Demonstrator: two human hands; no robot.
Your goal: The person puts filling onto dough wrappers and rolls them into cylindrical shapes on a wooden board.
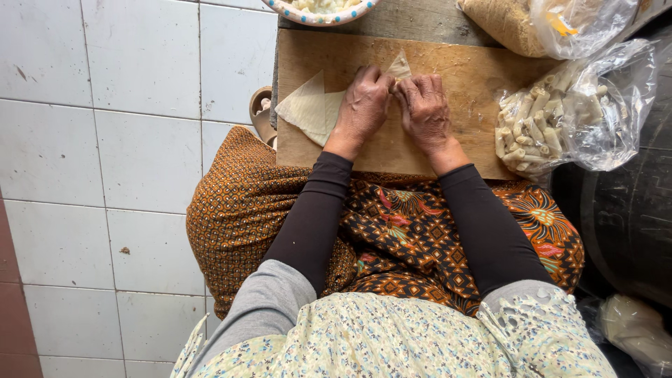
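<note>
Pale thin wrapper [400, 68] folds between left hand [362, 106] and right hand [425, 108].

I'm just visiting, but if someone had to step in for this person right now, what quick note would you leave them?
Left hand and right hand: both palm down on the wooden board, fingers pinched together on one thin wrapper, mid-roll.
Spare wrappers: stacked at the board's left, partly under the left hand.
Done: a clear bag of finished rolls lies at the board's right.
Left: finish this roll; the spare wrappers remain unrolled.
</note>
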